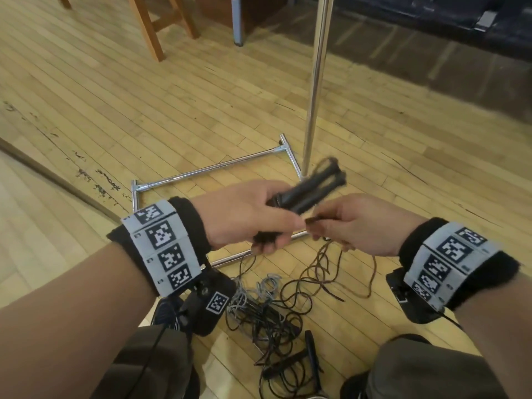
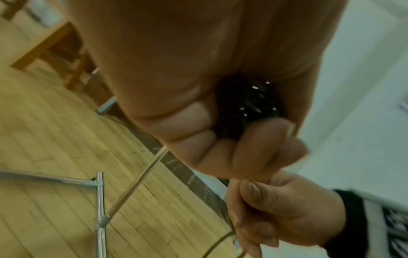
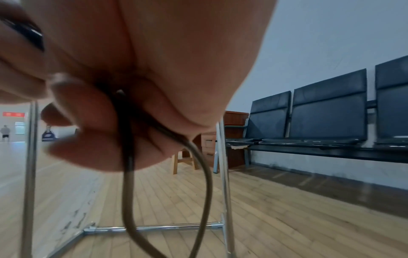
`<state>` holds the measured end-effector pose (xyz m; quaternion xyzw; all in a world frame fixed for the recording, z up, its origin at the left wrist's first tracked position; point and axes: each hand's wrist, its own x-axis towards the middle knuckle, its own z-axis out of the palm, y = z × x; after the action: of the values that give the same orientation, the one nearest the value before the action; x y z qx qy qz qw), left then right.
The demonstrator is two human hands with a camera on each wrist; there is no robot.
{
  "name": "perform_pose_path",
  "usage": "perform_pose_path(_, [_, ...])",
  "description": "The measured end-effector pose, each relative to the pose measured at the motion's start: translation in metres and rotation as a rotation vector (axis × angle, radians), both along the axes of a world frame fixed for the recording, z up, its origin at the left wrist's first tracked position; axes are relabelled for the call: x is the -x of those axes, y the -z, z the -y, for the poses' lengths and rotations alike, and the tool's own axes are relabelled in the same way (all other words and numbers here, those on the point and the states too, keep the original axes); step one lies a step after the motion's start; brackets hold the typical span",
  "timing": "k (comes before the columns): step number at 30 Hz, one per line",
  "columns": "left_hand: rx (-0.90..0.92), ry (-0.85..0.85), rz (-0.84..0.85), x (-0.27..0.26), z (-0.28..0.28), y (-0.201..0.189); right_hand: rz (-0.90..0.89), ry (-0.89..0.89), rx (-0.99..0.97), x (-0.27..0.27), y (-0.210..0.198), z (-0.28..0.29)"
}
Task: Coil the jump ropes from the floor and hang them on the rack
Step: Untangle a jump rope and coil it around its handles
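While the left hand (image 1: 244, 214) grips the two black rope handles (image 1: 311, 188) together above the chrome rack (image 1: 315, 82) base, the right hand (image 1: 362, 223) pinches the brown cord (image 1: 319, 266), which trails to the tangled ropes (image 1: 267, 309) on the floor (image 1: 144, 110).

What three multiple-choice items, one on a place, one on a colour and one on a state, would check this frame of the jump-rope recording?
1. Where does the tangle of loose ropes lie?
A. on the floor below the hands
B. over the rack's pole
C. on a chair

2. What colour are the handles in the left hand?
A. red
B. black
C. white

3. What is the right hand doing?
A. resting flat on the floor
B. hanging idle
C. pinching a brown cord

Key: 1 A, the head view shows it on the boards; 2 B, both look black; 3 C, the right wrist view shows fingers closed on it.
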<state>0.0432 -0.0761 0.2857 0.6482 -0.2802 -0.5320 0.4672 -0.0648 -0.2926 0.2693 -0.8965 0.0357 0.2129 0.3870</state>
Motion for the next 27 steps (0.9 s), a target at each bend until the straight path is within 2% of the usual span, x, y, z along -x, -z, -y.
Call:
perform_pose_path(2, [-0.152,0.177,0.098,0.006,0.004,-0.001,-0.018,0.006,0.07,0.005,0.0,0.006])
perform_pose_path(5, [-0.374,0.357,0.318,0.019,0.015,-0.001,-0.011,-0.061,0.2,0.008,-0.002,0.011])
perform_pose_path(9, [-0.553,0.468,0.47,0.039,0.027,0.006,0.145,-0.119,0.245,0.007,-0.008,0.001])
perform_pose_path(12, [-0.636,0.36,0.509,0.04,0.032,0.01,0.302,-0.18,0.354,0.005,-0.016,-0.011])
perform_pose_path(15, [-0.642,0.105,0.48,0.029,0.032,0.01,0.333,-0.172,0.422,0.006,-0.023,-0.021])
perform_pose_path(18, [-0.581,-0.089,0.377,0.021,0.03,0.01,0.254,-0.152,0.382,0.006,-0.023,-0.026])
perform_pose_path(22, [-0.447,-0.262,0.268,0.013,0.028,0.011,0.13,-0.027,0.202,0.005,-0.015,-0.027])
perform_pose_path(27, [-0.231,-0.35,-0.031,0.007,0.019,0.013,0.027,0.048,0.062,0.005,-0.009,-0.018])
